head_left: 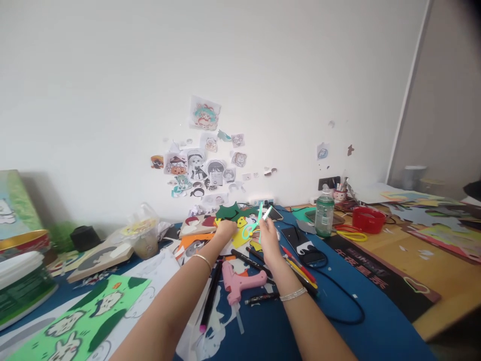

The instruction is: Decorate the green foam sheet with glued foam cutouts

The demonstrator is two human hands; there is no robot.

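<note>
Nearest, both forearms (173,306) are cut off by the frame's bottom edge. A pink glue gun (240,286) lies btwn them, beside a black marker (211,301). A green sheet w/ cartoon animals (107,306) is cut off at bottom L; a white-rimmed bucket (24,293) loses its L side. Farther in, the L hand (226,230) is curled over the paper pile; fingertips hidden, can't tell if it grips anything. The R hand (269,234) is closed round pale green scissors (260,214), blades spread, pointing away, above the pile's R side; grip partly hidden by its own fingers. Scraps (233,213) there overlap, hard to sort. Surface: blue cover (372,336), w/ a wooden tabletop (408,250) at R. A bottle (324,218) stands near a red container (368,219). Behind, white wall (263,60) w/ cutout drawings (205,114), small ones too tiny to read.
</note>
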